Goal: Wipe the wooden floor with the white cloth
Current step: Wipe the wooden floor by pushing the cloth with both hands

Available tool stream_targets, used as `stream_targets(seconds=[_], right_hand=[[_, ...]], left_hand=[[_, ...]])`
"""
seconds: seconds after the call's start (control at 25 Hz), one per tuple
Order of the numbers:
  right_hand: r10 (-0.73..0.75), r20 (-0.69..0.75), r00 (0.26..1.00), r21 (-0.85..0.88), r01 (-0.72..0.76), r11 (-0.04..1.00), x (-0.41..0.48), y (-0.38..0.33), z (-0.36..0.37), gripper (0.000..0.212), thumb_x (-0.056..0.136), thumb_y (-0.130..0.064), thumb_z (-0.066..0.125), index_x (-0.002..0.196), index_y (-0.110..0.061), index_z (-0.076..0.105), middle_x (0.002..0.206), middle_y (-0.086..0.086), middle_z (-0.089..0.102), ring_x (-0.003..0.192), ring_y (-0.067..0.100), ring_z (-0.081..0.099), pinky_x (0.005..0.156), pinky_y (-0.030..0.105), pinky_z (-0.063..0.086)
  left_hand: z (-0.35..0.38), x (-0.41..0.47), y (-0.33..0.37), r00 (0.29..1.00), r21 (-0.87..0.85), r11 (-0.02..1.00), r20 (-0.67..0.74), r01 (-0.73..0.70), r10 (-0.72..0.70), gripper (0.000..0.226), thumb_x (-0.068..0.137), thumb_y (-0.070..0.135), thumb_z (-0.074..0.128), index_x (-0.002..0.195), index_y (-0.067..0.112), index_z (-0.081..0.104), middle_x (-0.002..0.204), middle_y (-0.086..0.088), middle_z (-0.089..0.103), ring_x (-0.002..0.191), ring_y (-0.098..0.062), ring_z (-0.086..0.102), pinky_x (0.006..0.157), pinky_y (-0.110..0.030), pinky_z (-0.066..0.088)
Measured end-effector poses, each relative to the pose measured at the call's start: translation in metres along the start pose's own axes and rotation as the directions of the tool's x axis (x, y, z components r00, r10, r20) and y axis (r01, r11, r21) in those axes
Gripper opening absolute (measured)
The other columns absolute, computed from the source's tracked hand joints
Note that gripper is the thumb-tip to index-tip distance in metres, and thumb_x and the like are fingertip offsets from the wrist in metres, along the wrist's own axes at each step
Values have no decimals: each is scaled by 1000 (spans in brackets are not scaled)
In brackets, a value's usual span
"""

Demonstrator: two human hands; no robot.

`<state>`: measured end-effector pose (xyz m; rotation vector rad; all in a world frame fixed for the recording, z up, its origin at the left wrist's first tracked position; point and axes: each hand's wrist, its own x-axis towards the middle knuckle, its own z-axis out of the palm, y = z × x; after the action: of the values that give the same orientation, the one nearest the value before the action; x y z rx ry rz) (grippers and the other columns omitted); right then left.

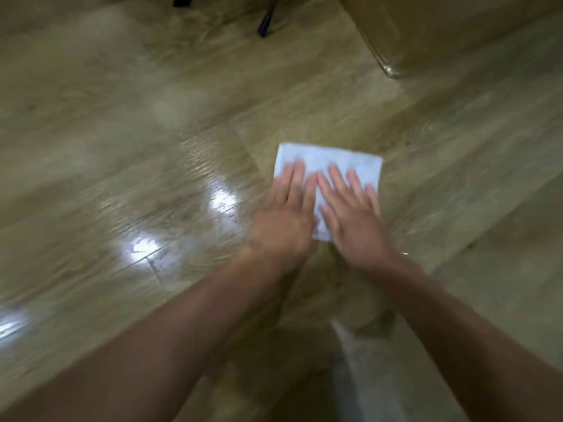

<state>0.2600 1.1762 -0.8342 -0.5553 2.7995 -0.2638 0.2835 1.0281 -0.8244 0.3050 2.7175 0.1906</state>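
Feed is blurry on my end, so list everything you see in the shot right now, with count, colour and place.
cloth: one, white, folded flat on the floor, right of centre, under both hands.
floor: wooden planks, grey-brown, glossy with bright light reflections at left.
box: one, brown, looks like cardboard, top right corner, standing on the floor.
black legs: two dark ends, top centre, possibly a stand; too blurred to tell.
left hand: one, palm down, fingers spread flat on the cloth's left part.
right hand: one, palm down, fingers spread flat on the cloth's right part.
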Motion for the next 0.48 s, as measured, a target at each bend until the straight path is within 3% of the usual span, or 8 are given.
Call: stream_targets(seconds=[0.08, 0.24, 0.4, 0.48], right_hand=[[-4, 42, 999, -45, 6, 999, -21, 12, 3, 53, 98, -43, 15, 150, -36, 16, 160, -13, 9, 148, 14, 2, 116, 40, 2], [-33, 15, 999, -114, 35, 993, 64, 32, -12, 51, 102, -42, 18, 151, -34, 8, 161, -12, 1, 148, 15, -2, 116, 41, -2], [-58, 74, 996, -76, 63, 995, 146, 56, -37, 51, 102, -43, 15, 151, -35, 4, 160, -12, -6, 148, 16, -7, 116, 41, -6], [-34, 43, 999, -21, 34, 999, 135, 56, -33, 50, 103, -42, 16, 151, -35, 7, 161, -12, -3, 148, 15, -7, 116, 40, -6]], left_hand=[[10, -11, 14, 1000, -3, 1000, 20, -1, 1, 60, 101, 30, 3, 144, -7, -19, 151, -33, -20, 140, -45, -22, 117, -50, -6], [-16, 56, -13, 993, 59, 998, -119, 28, -20, 66, 102, 38, 15, 148, -3, -9, 154, -29, -13, 144, -40, -15, 120, -47, -1], [-55, 125, -18, 975, 72, 974, 32, 216, -219, 64, 102, 39, 14, 149, 4, -13, 156, -22, -18, 145, -34, -17, 120, -43, -6], [-50, 125, -11, 977, 122, 971, 30, 206, -211, 64, 102, 37, 16, 150, 3, -9, 156, -22, -15, 145, -37, -15, 120, -46, -5]])
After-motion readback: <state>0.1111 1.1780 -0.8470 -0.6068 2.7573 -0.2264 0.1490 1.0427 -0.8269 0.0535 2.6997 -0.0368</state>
